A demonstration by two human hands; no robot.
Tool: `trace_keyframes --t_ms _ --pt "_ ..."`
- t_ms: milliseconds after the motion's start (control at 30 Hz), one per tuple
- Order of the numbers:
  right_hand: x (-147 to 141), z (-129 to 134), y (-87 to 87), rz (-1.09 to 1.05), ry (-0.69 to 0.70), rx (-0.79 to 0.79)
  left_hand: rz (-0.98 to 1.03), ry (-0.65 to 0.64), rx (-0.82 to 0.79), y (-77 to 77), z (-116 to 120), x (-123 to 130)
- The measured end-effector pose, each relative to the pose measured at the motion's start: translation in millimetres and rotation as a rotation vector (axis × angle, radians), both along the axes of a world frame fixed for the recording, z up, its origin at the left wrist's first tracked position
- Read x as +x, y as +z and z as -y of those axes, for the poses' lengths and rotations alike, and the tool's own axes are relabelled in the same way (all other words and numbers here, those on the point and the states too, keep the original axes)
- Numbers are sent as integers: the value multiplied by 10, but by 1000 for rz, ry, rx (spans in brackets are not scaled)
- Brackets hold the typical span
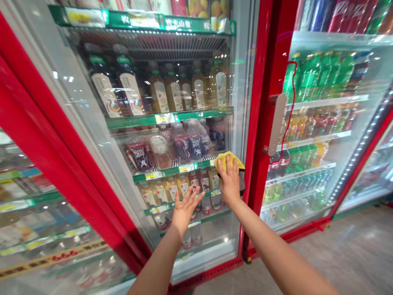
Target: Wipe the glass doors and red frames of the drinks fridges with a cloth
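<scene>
My right hand (pixel 229 180) presses a yellow cleaning cloth (pixel 222 157) with a dark edge and grey underside against the glass door (pixel 211 229) of a red-framed drinks fridge. Its fingers lie over the cloth, close to the right side of the door. To its left, my left hand (pixel 183 211) is open with fingers spread and nothing in it. That palm faces the glass; whether it touches cannot be told. Behind the door, several dark-labelled bottles (pixel 195 141) and small juice bottles (pixel 170 188) stand on shelves.
A long pale handle (pixel 276 125) sits on the red frame to the right, with a thin red cord (pixel 293 102) beside it. A second fridge holds green bottles (pixel 325 73). Another red-framed door (pixel 61 139) slants across the left. Grey floor (pixel 353 254) shows at lower right.
</scene>
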State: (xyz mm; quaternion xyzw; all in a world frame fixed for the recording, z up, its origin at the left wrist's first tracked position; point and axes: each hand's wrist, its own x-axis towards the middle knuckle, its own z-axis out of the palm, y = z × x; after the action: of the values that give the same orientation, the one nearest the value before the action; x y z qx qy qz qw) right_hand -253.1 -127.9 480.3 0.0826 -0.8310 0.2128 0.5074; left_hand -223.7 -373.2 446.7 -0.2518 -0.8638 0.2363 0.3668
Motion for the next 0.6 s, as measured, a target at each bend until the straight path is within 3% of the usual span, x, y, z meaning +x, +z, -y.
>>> trace_keyframes --t_ms 67,167,233,300,400,500,600 --pt "79 130 -86 2 44 127 2 -15 11 55 -11 53" --pt "228 41 -395 38 126 372 10 -75 -16 198 55 141" --pt "262 -113 -515 75 73 328 12 -122 -45 332 163 199" --pt "224 -178 -466 84 -7 164 8 -124 -30 479 295 249" --pt "144 54 -208 48 -52 1 7 -46 58 672 467 308" --pt "196 466 -109 47 -16 88 31 16 102 759 565 354" --pt "350 623 -312 88 75 298 80 56 126 736 648 409"
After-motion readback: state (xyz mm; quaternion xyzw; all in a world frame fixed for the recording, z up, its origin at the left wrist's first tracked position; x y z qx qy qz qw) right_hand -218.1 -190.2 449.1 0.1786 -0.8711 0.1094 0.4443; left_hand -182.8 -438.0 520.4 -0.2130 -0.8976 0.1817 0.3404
